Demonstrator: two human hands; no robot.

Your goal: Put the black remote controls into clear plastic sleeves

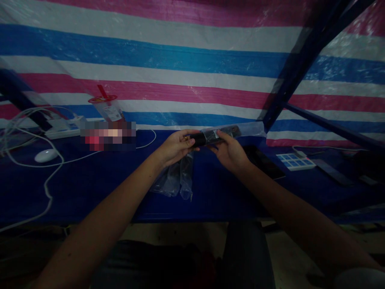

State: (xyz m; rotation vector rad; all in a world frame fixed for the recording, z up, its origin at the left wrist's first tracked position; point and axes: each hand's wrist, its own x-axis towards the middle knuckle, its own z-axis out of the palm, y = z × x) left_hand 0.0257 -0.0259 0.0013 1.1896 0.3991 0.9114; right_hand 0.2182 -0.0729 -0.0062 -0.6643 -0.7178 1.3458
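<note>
Both hands hold a dark, rod-like object partly inside a clear plastic sleeve (254,129), raised over the blue table; its exact kind I cannot make out. My left hand (176,148) is closed around the bare black cylindrical end (198,139), and a ring shows on one finger. Closed on the sleeved part, my right hand (230,150) has its fingers on the plastic. The sleeve's loose end sticks out to the right, past the object. Below my left hand, several similar dark items in clear plastic sleeves (173,180) lie on the table.
On the blue table (99,192), white cables, a white mouse (46,155) and a lidded cup with a red straw (110,108) are at left. A black tablet-like slab (264,162), white multi-socket block (296,161) and phone-like slab (333,172) lie right. Striped sheeting (180,60) hangs behind.
</note>
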